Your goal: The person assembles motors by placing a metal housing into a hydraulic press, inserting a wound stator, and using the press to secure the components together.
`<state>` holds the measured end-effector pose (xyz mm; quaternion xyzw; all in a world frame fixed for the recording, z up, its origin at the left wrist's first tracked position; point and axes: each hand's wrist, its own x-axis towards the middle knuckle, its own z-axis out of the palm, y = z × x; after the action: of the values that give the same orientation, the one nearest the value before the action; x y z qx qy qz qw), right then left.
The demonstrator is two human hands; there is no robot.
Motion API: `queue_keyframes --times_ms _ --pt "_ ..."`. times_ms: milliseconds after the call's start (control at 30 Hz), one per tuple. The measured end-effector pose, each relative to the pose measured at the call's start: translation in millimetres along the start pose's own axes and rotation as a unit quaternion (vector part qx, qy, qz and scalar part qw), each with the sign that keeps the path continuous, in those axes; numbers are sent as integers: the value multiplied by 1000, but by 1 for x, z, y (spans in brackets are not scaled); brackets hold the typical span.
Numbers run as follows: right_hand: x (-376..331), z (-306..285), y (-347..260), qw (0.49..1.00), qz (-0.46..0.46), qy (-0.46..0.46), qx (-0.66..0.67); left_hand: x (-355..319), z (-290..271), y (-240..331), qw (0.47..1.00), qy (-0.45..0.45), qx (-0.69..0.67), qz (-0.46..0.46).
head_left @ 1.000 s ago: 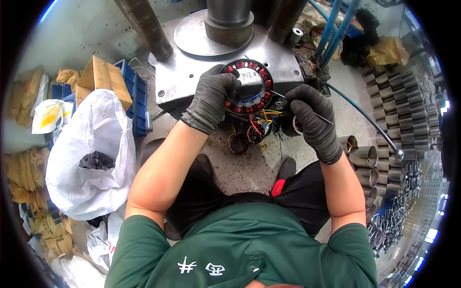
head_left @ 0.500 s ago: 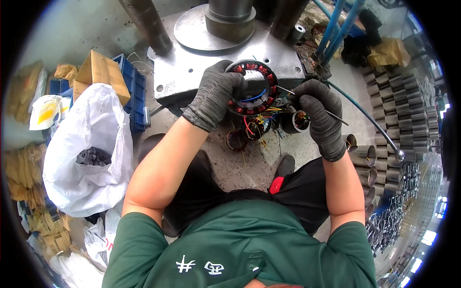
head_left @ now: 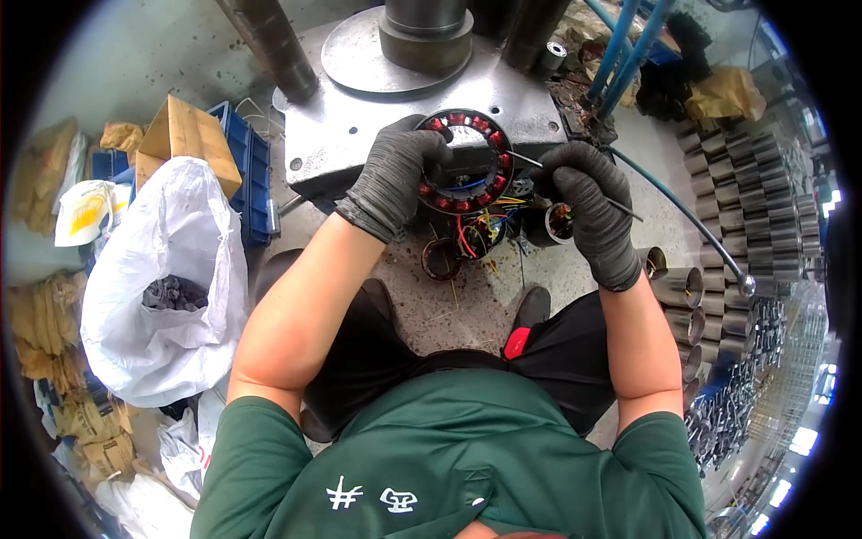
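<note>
Ring (head_left: 504, 163) with red coils held at bench's (head_left: 325, 136) near edge. Left hand (head_left: 393, 180) clamped on ring's left rim; right hand (head_left: 593, 205) closed round thin rod (head_left: 526, 160). Rod tip at ring's right rim, higher along it than one second ago; right hand raised too. White characters (head_left: 397, 500) on green shirt (head_left: 539, 440).

The shirt (head_left: 431, 431) is green, the gloves (head_left: 381, 184) grey, probably knitted.
</note>
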<state>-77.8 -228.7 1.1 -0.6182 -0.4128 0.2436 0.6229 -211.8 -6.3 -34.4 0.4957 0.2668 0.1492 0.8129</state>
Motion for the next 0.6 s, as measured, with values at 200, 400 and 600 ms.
queue_keyframes --times_ms 200,400,600 --pt "3 -3 -1 989 68 15 134 -2 4 3 999 5 -28 -22" --pt "2 -6 -2 993 63 -7 98 -2 3 2 1000 -27 7 3" --pt "0 9 -14 983 -33 -41 -175 -2 11 -1 990 9 130 55"
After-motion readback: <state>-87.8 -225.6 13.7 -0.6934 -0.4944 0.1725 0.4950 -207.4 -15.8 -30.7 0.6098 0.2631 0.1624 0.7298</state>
